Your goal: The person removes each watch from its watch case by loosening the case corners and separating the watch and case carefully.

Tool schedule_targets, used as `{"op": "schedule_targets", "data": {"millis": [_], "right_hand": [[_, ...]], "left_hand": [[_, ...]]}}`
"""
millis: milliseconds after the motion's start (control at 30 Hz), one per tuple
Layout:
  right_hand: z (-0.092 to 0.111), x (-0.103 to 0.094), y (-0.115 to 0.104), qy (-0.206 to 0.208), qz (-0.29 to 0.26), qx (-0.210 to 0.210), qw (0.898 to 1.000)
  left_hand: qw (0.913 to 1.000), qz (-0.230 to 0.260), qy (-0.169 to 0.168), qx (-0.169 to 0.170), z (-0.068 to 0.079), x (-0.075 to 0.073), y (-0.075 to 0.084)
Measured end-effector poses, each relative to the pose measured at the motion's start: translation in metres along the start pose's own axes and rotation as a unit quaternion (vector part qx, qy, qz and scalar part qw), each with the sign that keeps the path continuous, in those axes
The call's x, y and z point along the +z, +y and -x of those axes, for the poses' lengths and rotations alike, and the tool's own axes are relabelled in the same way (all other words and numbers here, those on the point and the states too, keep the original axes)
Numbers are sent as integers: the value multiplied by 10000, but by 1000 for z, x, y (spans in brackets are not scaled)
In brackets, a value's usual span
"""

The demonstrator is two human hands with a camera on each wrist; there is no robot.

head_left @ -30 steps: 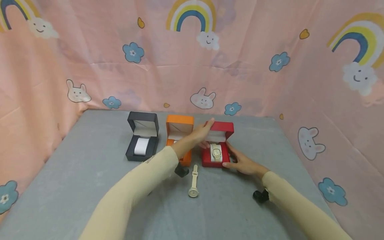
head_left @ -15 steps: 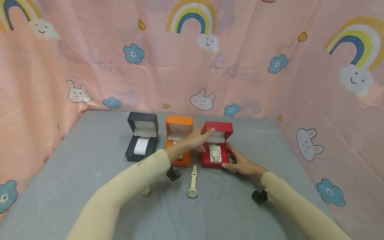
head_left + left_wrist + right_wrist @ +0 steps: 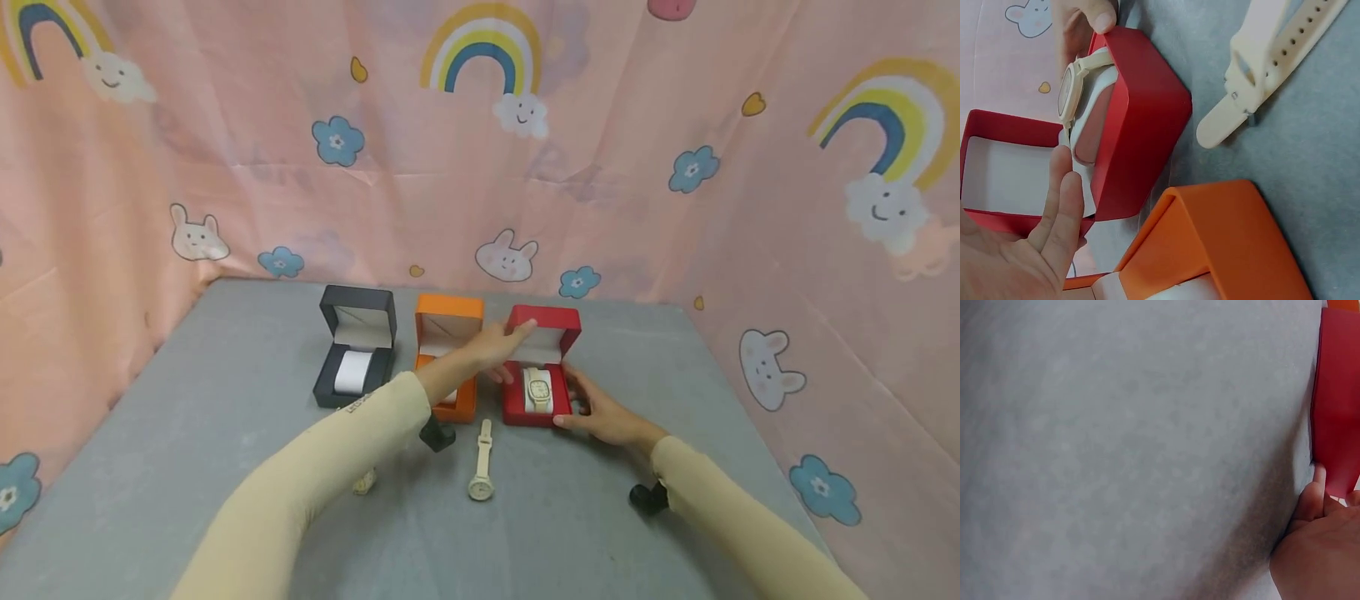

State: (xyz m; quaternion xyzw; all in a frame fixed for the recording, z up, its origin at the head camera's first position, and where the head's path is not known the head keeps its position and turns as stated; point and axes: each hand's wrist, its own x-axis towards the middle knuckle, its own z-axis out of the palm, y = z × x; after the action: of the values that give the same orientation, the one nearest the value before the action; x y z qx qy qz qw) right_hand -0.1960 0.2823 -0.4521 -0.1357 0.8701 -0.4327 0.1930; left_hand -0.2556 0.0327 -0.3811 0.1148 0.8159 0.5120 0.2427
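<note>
A red watch box (image 3: 512, 412) stands with its lid up at the right of a row of boxes. In it, a cream square-faced watch (image 3: 538, 390) is wrapped around a white cushion (image 3: 1099, 106). My right hand (image 3: 604, 412) holds the box by its right side, thumb at the front corner. My left hand (image 3: 486, 347) reaches in from the left, its fingers straight and fingertips close to the watch and the cushion's end in the left wrist view; it holds nothing. A cream round-faced watch (image 3: 482, 467) lies stretched out on the table in front.
An orange watch box (image 3: 450, 304), lid up, stands left of the red one, partly covered by the left forearm. Further left is a dark grey watch box (image 3: 325, 392) with a white cushion. Another small watch (image 3: 365, 482) shows beside the left sleeve. A patterned pink curtain (image 3: 420, 208) hangs behind.
My left hand has drawn slightly left and down from the red box's lid. The small watch by the left sleeve has come into view. My right hand keeps its place on the box.
</note>
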Motion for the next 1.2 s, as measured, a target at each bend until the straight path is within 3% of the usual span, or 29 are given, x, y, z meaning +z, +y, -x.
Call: {"op": "schedule_targets", "data": {"millis": [267,400,567,900,1000,1200], "right_hand": [[-1,0,3,16,-9,-91,10000],[0,-1,3,-4,-83,-165,9998],[-1,-1,4,9,-102,-54,9999],[-1,6,5,-5,-231,126,9997],[-1,6,7,-26,-244,109,9996],[-1,0,6,-2,-210,-29,9998]], "left_hand": [[9994,-211,53,276,11,1,-8],[9958,-649,343,543,20,3,-18],[9851,-1281,782,834,25,6,-29],[9775,-1038,1343,1249,37,-2,-43],[9769,-1027,1261,1389,38,-2,-45],[9776,-1312,683,1495,36,9,-44]]}}
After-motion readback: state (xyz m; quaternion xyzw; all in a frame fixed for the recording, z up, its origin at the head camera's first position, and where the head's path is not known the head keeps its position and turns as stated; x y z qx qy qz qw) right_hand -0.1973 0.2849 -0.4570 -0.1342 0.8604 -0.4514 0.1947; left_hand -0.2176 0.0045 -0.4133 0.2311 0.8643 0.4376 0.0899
